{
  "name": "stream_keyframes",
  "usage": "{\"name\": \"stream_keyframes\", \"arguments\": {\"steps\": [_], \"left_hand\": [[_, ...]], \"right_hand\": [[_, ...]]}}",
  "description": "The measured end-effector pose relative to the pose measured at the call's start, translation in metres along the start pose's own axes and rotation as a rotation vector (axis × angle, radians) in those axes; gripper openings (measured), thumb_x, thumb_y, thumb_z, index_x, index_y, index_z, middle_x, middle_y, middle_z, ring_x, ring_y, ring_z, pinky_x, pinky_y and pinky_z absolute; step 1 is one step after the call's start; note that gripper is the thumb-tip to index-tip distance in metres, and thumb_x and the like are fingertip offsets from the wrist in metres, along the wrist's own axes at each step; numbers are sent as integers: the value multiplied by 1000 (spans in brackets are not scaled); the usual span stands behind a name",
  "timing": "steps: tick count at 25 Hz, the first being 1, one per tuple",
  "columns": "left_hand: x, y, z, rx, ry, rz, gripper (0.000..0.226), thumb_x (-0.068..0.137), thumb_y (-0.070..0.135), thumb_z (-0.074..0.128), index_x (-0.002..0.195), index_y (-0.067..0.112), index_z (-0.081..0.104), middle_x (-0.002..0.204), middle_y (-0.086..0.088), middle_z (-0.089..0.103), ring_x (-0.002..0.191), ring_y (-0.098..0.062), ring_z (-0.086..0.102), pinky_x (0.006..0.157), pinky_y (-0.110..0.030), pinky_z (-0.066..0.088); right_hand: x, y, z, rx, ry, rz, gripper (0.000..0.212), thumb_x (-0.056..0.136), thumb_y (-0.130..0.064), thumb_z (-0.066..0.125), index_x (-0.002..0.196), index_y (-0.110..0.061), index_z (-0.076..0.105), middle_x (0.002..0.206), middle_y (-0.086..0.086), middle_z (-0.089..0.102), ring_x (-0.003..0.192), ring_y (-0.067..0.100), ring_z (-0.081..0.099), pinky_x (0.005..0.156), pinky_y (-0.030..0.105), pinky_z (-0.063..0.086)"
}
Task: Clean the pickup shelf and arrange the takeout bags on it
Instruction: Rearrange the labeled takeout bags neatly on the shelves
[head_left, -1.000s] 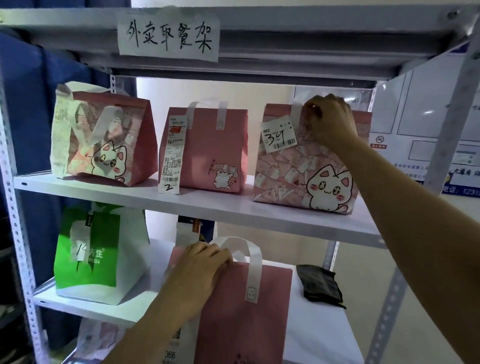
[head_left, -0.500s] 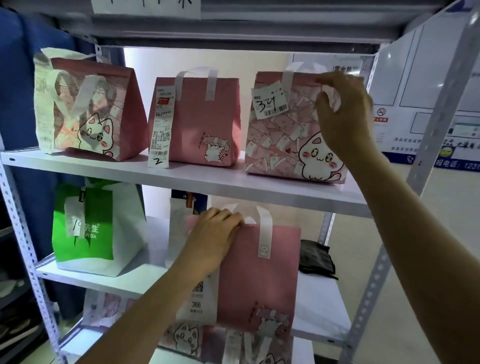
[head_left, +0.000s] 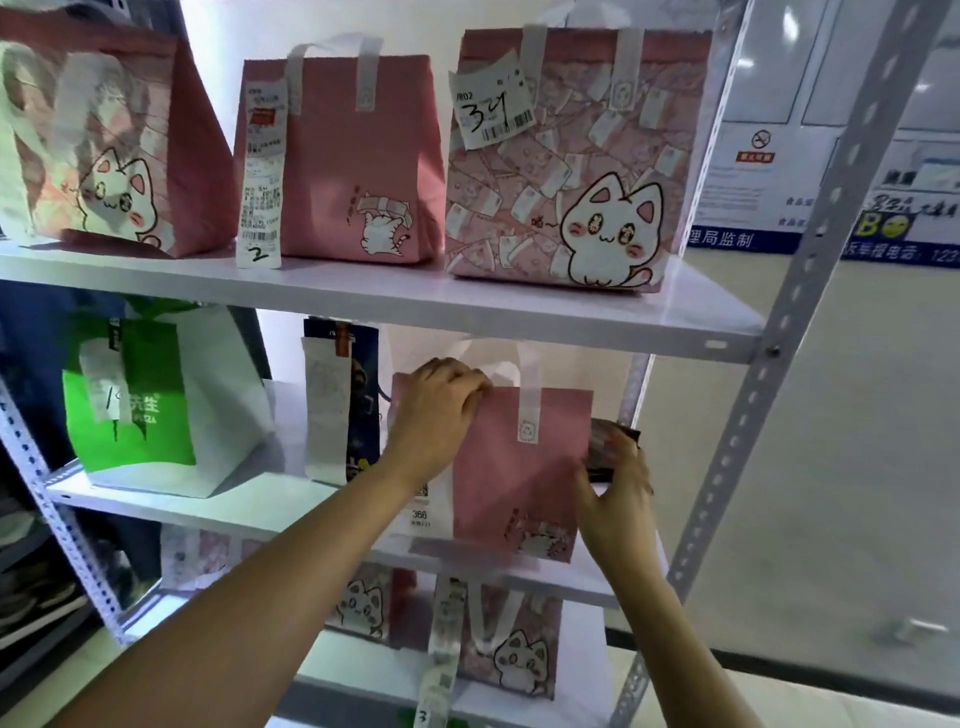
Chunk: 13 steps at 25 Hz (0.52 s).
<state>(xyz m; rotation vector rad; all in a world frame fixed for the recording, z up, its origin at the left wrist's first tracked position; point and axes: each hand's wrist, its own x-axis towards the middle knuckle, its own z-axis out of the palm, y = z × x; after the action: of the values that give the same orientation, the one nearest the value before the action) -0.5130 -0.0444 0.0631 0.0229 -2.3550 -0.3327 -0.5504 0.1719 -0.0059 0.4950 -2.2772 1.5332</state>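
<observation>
left hand (head_left: 441, 410): fingers curled, gripping (arm extended) | right hand (head_left: 618, 499): fingers curled, pinching

A white metal shelf rack (head_left: 519, 312) is carrying takeout bags on three boards. Three pink bags are standing along the top board: a cat-print bag (head_left: 104, 156) at the left end, a plain pink bag (head_left: 353, 156) mid-board and a ticketed cat-print bag (head_left: 566, 171) toward the right edge. A green-and-white bag (head_left: 140, 400), a dark bag (head_left: 363, 395) and a pink bag (head_left: 519, 457) are sitting on the middle board.
</observation>
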Motion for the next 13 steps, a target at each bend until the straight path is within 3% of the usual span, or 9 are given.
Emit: {"name": "stream_keyframes", "arguments": {"steps": [7, 13], "left_hand": [[7, 11, 54, -70, -90, -34, 20, 96, 20, 59, 111, 18, 73, 110, -3, 61, 109, -22, 56, 95, -40, 49], [25, 23, 71, -2, -126, -36, 24, 100, 25, 52, 118, 19, 67, 117, -3, 61, 118, -25, 53, 99, -42, 44]], "right_hand": [[8, 58, -1, -107, -31, 143, 25, 104, -25, 50, 124, -27, 64, 120, -4, 64, 101, 14, 66, 73, 33, 62], [33, 77, -2, -76, -44, 246, 21, 103, -28, 49, 120, -28, 61, 113, -4, 67, 97, 17, 69, 76, 40, 63]]}}
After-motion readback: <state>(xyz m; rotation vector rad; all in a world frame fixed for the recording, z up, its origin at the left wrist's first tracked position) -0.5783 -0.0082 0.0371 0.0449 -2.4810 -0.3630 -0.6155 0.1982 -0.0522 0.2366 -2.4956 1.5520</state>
